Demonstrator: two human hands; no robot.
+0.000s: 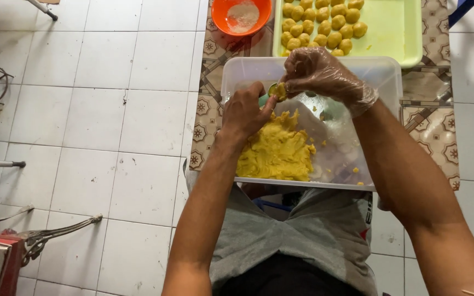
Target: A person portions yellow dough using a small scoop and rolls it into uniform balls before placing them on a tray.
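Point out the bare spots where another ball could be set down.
The green tray is bare on its right and near side, beside the yellow balls crowded at its left. The clear tub is bare right of the dough. The orange bowl holds powder.

No packages, labels, signs or screens showed anywhere in the frame.
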